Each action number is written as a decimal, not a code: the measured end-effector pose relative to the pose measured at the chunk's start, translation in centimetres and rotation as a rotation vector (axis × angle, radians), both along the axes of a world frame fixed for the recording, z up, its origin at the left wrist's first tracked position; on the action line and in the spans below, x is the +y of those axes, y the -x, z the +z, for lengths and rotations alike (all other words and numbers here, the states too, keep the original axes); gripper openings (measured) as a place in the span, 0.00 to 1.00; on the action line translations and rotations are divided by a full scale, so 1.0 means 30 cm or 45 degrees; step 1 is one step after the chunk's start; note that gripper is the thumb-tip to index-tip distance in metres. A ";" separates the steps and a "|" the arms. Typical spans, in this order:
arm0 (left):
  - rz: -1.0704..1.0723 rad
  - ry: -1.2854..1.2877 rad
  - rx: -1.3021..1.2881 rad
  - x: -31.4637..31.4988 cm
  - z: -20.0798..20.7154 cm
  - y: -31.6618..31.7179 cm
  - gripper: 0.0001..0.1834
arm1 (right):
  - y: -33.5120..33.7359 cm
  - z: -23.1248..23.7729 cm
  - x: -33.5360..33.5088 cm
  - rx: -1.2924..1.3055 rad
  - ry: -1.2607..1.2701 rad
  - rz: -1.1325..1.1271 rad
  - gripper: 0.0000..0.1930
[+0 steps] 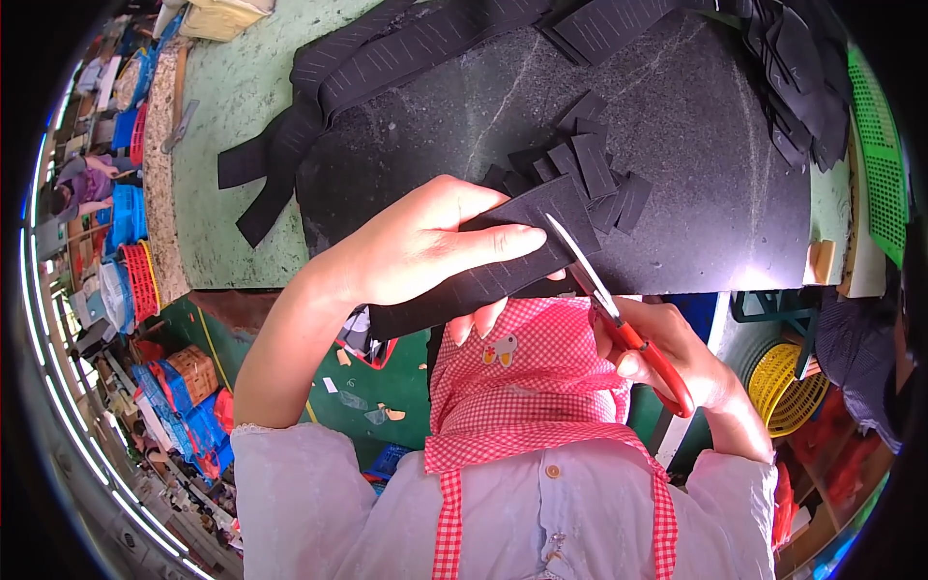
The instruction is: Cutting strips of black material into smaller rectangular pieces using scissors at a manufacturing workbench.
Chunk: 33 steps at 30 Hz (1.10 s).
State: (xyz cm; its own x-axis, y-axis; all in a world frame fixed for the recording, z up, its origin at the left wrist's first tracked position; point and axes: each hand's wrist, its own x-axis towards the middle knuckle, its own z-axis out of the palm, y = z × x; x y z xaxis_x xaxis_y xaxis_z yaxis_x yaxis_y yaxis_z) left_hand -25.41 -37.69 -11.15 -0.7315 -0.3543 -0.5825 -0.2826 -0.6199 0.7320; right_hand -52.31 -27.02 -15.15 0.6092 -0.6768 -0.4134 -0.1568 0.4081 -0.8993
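Observation:
My left hand (435,246) is closed on a black fabric strip (440,302) marked with short pale lines, thumb on top and fingers beneath. In my right hand (681,348) is a pair of scissors (633,338) with red handles. Their blades lie against the strip near its far right end, and one blade shows on top of the cloth. Just beyond, a loose pile of short black fabric pieces (590,159) rests on the dark work surface (416,145). Whether the blades have cut into the strip I cannot tell.
Long black fabric strips (406,58) lie along the table's far side, their ends hanging toward the left. A bundle of black strips (797,82) sits at the far right, beside a green perforated basket (878,159). Below right stands a yellow basket (785,389). Scraps (375,414) litter the green floor.

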 end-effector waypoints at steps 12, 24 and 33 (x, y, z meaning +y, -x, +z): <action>-0.016 -0.049 0.036 -0.066 -0.061 0.001 0.19 | -0.019 0.038 -0.041 0.252 -0.098 -0.065 0.21; -0.077 -0.044 0.042 -0.032 -0.078 0.039 0.17 | -0.039 0.073 -0.082 0.047 -0.211 -0.364 0.12; -0.146 -0.218 0.034 0.038 -0.042 0.040 0.15 | -0.086 0.029 -0.114 -0.024 0.058 -0.527 0.16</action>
State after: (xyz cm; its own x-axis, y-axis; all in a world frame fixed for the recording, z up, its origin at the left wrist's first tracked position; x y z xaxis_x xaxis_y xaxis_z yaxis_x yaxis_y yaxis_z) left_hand -26.61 -36.56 -12.40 -0.7772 -0.1655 -0.6071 -0.3406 -0.7006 0.6270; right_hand -49.74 -30.43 -14.27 0.2887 -0.8836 -0.3685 0.0287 0.3927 -0.9192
